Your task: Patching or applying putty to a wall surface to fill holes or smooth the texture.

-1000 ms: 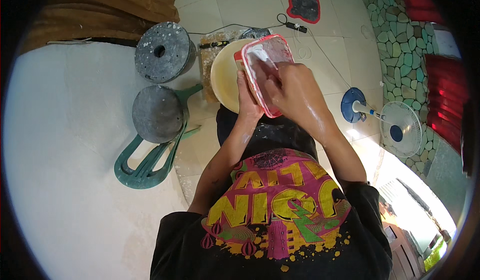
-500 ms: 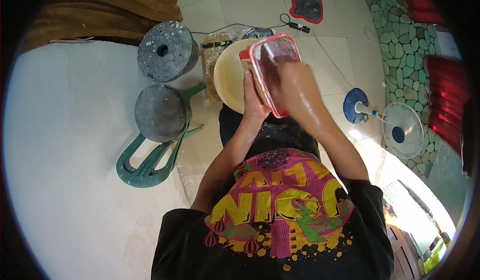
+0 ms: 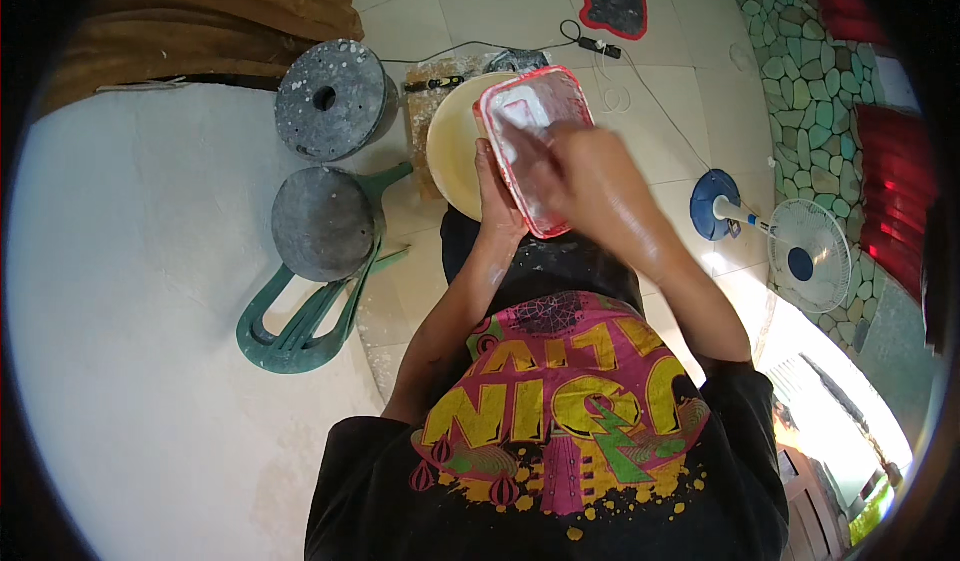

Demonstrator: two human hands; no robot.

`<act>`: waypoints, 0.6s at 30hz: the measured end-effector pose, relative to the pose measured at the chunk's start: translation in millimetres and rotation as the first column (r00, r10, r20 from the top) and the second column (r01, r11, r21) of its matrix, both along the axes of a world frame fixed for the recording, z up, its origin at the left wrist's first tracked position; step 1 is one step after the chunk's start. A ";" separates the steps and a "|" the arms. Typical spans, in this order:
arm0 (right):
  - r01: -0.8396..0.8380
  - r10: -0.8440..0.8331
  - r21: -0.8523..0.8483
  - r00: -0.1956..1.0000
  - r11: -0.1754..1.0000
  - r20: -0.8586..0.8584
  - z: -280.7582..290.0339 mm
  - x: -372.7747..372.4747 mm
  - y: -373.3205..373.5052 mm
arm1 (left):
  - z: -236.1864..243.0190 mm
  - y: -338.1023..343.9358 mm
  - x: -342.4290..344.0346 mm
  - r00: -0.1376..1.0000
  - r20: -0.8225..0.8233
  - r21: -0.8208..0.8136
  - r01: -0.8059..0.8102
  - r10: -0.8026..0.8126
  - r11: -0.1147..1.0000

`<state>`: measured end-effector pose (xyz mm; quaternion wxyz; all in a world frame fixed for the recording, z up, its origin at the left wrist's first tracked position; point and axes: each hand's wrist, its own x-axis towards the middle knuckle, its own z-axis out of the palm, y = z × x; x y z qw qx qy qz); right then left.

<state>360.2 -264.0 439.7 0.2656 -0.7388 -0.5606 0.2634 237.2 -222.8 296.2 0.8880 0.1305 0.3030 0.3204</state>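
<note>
My left hand grips a rectangular plastic tub with a red rim, its fingers wrapped round the side and underneath. The tub is tilted, and a white paste coats its inside. Over the tub's opening is my right hand, closed and smeared by motion. Whatever its fingers hold is hidden behind the hand and blurred. White residue marks both hands and wrists. Just beyond the left hand, partly behind the tub, stands a round cream basin.
On the left, a dark paint-spattered round drum and a grey round pan on a green plastic chair stand beside a white wall. A cutter lies on a board. To the right are a fan and a power strip with cables.
The tub has turned so more of its inside and the white paste shows. My right hand has moved slightly down within the opening.
</note>
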 end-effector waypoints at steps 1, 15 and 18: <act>0.118 -0.118 0.019 0.993 0.993 0.011 1.5 3.5 1.8 | -0.9 0.2 -0.9 0.998 0.048 0.003 0.036 -0.037 0.999; 0.085 -0.085 0.015 0.996 0.996 -0.011 -1.8 9.3 9.0 | -4.9 4.1 6.8 0.964 0.265 -0.014 -0.010 0.014 1.000; 0.121 -0.128 0.056 0.984 0.991 0.125 -6.6 10.0 5.9 | -2.3 5.7 9.8 0.978 0.207 0.018 -0.011 0.007 1.000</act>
